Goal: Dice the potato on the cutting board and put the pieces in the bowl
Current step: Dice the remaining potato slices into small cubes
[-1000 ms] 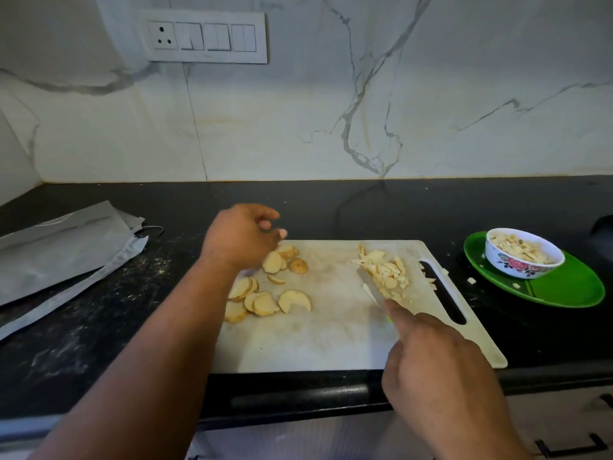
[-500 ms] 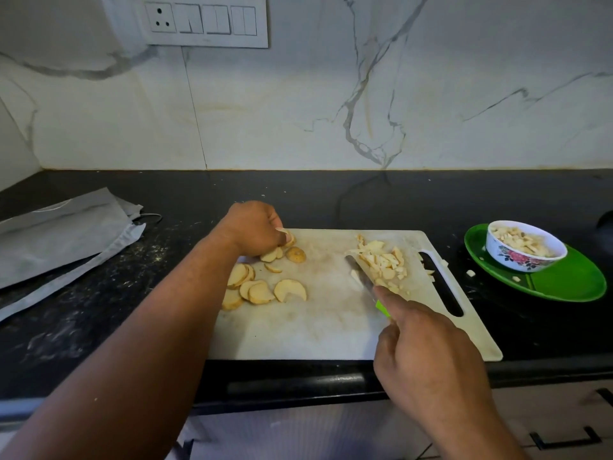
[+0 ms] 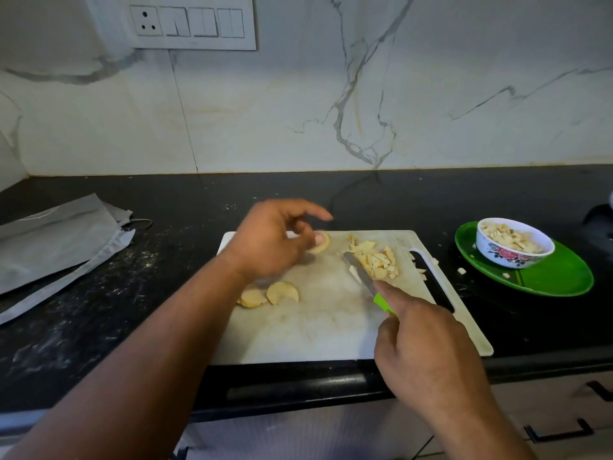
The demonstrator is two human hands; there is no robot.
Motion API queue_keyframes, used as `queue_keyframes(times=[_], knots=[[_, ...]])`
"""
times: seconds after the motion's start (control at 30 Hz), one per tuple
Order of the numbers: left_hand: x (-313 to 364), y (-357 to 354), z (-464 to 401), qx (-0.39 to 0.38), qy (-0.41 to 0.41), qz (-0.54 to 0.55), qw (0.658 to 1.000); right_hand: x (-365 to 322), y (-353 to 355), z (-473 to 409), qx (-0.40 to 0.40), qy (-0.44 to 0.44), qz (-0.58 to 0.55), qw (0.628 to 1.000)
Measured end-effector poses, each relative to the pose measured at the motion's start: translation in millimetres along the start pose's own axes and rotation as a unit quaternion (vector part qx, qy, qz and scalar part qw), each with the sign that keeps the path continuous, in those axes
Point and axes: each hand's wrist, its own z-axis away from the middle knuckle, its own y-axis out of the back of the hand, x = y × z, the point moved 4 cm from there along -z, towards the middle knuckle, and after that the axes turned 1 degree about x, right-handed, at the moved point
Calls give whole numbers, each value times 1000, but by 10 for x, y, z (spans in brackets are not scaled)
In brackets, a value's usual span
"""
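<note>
Black desk (image 3: 331, 200) under a marble wall, with a white cutting board (image 3: 318, 327) in the middle of the frame. Left hand (image 3: 275, 240) hovers over the board's upper left, its fingers pinching a potato slice (image 3: 321, 244); it's a bit blurry. Two more slices (image 3: 268, 293) lie lower down on the board. Right hand (image 3: 428, 353) grips the green-handled knife (image 3: 365, 280), blade touching the diced pile (image 3: 374, 258). Floral bowl (image 3: 514, 244) with potato pieces sits on a green plate (image 3: 557, 277) at the right.
</note>
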Motion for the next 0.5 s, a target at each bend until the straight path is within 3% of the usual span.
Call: queue_keyframes(times=[0.1,0.2,0.4,0.5], knots=[[93,-260,7,-108,-78,-212,968,34,14,-41,-10,-13,-48,999],[167,-390,-12,-140,-103,-323,930,50,18,-74,-15,-26,-92,995],[155,-420,-31,-142,-83,-385,908,146,18,-113,-13,-55,-175,983],[140,-424,-30,-140,-60,-368,917,122,43,-109,-15,-58,-161,985]])
